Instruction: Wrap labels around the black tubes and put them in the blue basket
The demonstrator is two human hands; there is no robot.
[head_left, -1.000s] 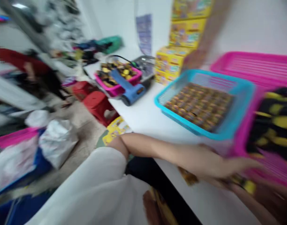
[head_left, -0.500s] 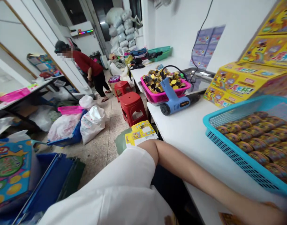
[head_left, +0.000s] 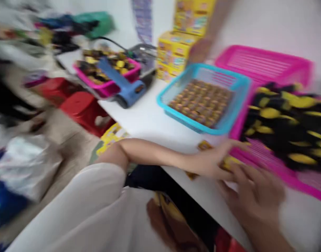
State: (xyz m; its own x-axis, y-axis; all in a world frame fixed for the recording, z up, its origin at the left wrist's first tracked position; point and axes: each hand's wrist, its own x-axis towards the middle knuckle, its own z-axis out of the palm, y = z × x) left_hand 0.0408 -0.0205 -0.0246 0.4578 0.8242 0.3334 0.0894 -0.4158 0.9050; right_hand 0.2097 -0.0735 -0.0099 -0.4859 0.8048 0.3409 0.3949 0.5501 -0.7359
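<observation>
My left hand and my right hand meet over the near edge of the white table, both blurred by motion. Between their fingers is a small yellow piece, too smeared to tell its kind; both hands close around it. Flat brown-and-yellow printed pieces lie beside and partly under my left wrist. Just beyond, a turquoise basket holds rows of small brown-gold wrapped tubs. To the right, a pink basket is heaped with black and yellow small tubs.
A blue heat gun lies on the white table before another pink basket of small tubs. Yellow printed boxes stand by the wall. Red stools and a white bag are on the floor at left.
My view has swung right and down, bringing both hands and the pink basket of black-yellow tubs into sight. The person in red is now mostly out of frame.
</observation>
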